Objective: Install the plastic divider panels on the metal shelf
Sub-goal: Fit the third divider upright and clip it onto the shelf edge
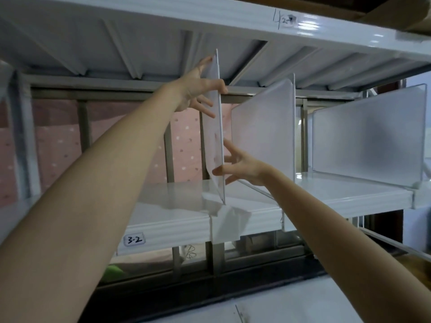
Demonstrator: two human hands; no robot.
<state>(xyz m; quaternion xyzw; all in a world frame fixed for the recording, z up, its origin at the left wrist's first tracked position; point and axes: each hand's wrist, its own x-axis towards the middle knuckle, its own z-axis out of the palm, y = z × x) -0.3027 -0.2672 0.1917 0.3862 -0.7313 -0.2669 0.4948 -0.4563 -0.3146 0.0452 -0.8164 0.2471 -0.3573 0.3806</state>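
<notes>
A frosted plastic divider panel (pixel 215 127) stands nearly edge-on to me on the white metal shelf (pixel 177 220), its bottom hooked over the shelf's front lip. My left hand (pixel 198 89) grips its upper part, thumb on the near edge and fingers behind. My right hand (pixel 238 164) holds its lower edge, thumb in front and fingers seen through the plastic. Two more dividers stand upright on the same shelf: one (pixel 268 134) just right of my hands, another (pixel 370 134) at the far right.
The shelf above (pixel 210 24) hangs close over the panel tops, with ribs underneath. A label "3-2" (pixel 134 240) sits on the shelf's front lip. A lower white shelf surface (pixel 279 306) lies below. Behind the rack are metal uprights and a pink dotted sheet (pixel 58 145).
</notes>
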